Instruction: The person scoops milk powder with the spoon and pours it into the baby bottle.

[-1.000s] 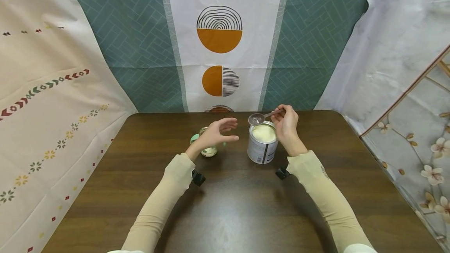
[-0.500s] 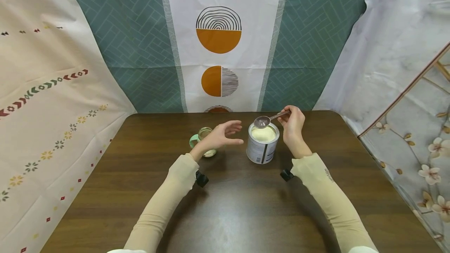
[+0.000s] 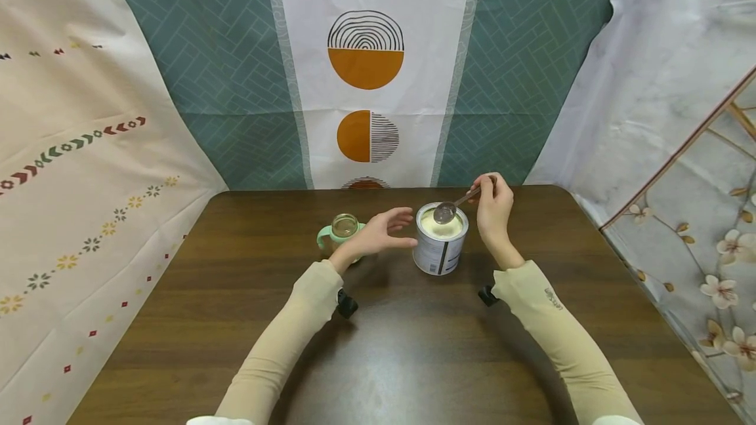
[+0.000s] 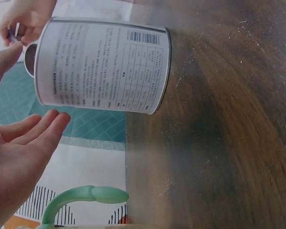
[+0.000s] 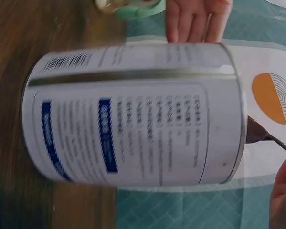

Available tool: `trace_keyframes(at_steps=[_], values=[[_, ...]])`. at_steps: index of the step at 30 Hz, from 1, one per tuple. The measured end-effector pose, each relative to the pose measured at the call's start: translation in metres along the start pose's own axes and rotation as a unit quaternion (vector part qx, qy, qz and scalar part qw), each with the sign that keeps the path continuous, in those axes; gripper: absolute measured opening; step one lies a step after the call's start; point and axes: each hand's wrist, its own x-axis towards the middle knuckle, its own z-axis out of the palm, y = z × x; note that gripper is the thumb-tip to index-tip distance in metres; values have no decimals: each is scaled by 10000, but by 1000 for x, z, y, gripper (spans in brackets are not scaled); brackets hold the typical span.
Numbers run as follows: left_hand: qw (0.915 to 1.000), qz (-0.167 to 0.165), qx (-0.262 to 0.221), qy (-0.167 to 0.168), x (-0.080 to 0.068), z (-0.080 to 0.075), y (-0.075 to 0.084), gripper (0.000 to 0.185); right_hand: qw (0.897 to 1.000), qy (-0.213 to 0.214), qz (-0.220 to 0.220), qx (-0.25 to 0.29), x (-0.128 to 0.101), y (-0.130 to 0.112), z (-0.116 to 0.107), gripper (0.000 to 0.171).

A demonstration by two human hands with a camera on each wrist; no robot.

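An open metal can (image 3: 438, 251) of pale powder stands on the dark wooden table (image 3: 390, 353). My right hand (image 3: 483, 192) pinches the handle of a metal spoon (image 3: 444, 213), whose bowl dips into the can's mouth. My left hand (image 3: 406, 229) hovers open just left of the can, fingers straight, not touching it. In the left wrist view the can (image 4: 102, 67) lies beyond my open left fingers (image 4: 26, 136). The right wrist view shows the can's printed side (image 5: 133, 114) and the spoon (image 5: 259, 133) at its rim.
A small glass bottle with mint-green handles (image 3: 342, 228) stands behind my left hand; its handle (image 4: 85, 195) shows in the left wrist view. Patterned cloths hang round the table's back and sides. Powder specks dot the wood near the can.
The right hand has carried the spoon from above the can's left rim down into its mouth. The left hand has drifted slightly right and nearer the can.
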Motion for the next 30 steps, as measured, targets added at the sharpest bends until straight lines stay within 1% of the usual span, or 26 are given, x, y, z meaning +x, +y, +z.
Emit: trace_keyframes(at_steps=[3,5,7,10,15,19,25,28,30], values=[[10000,-34,0,48,2,3,-1,72,9977,-187,-405,-509,-5,-9,0,29],[9999,-79,-12,74,4,5,-2,73,9936,-309,-675,-847,-8,-12,0,28],[9999,-115,-9,90,5,7,-3,74,9880,-458,-942,-1137,-11,-14,-1,27],[9999,-133,8,108,7,11,-5,75,9775,-753,-1363,-1420,-15,-15,-2,24],[9998,-12,92,198,13,19,-7,75,9608,-1328,-1861,-1567,-18,-15,-6,20],[9995,15,162,275,17,24,-8,76,9540,-1596,-2052,-1496,-20,-14,-9,18],[9993,-60,163,342,20,28,-9,80,9529,-1664,-2098,-1426,-21,-12,-9,17],[9992,-86,186,336,21,29,-9,81,9568,-1588,-2021,-1361,-21,-11,-9,18],[9991,-109,232,341,21,29,-9,82,9624,-1508,-1855,-1289,-21,-10,-8,18]])
